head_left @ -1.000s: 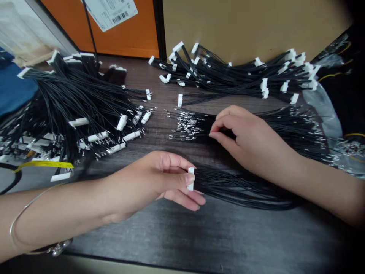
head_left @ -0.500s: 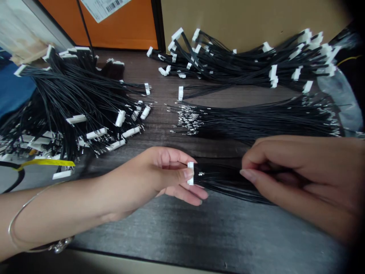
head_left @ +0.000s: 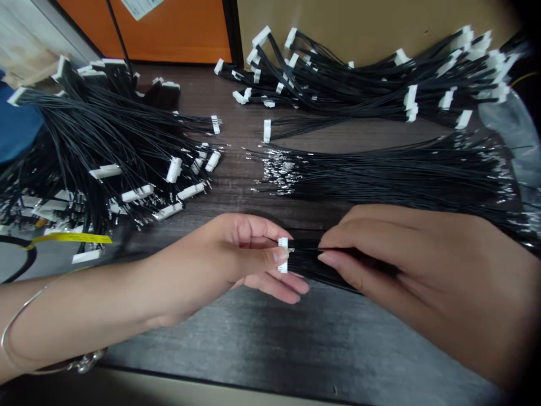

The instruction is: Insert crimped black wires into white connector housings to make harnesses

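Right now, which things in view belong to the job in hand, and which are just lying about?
In the job:
left hand, holding a white connector
right hand, pinching a black wire beside it
likely also the loose wires and left-hand wire heap

Apparently just lying about:
yellow strip
orange panel
clear plastic

The connector (head_left: 284,243) looks plastic, the table (head_left: 253,344) wood-grained.

Here's my left hand's (head_left: 251,256) thumb, covering the middle of the white connector (head_left: 283,242)! Between my 2 grips, the metal tip (head_left: 291,250) is too tiny for me to say whether it's in; my right hand (head_left: 408,273) hides where its wire (head_left: 307,249) runs. Far above-left, the top edge crops the label (head_left: 141,7).
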The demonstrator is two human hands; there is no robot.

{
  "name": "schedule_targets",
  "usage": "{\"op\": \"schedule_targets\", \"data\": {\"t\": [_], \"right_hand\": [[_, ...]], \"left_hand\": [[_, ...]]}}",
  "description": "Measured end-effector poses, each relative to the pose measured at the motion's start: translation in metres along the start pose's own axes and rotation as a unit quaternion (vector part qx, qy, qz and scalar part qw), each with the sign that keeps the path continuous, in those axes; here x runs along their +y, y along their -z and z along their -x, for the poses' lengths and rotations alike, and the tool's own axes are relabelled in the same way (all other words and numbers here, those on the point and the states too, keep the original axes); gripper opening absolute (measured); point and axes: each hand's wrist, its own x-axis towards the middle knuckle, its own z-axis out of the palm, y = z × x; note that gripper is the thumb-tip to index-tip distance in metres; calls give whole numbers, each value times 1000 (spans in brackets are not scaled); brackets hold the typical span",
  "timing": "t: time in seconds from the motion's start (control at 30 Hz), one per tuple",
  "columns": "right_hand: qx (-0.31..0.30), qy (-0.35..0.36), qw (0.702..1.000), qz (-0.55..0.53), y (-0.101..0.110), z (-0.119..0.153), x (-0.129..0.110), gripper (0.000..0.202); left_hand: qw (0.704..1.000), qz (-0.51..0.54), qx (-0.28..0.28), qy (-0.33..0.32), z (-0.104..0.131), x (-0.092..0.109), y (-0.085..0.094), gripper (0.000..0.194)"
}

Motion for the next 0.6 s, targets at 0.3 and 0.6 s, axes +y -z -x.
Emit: {"op": "schedule_targets", "data": {"t": [0.3, 0.6], "right_hand": [[1, 98, 995, -24, -4, -5, -2, 36], [14, 131, 991, 8, -6, -3, -4, 34]], "left_hand": [[1000, 6, -8, -2, 2, 1, 1, 10], [1000, 8, -12, 4, 0, 0, 3, 10]]}}
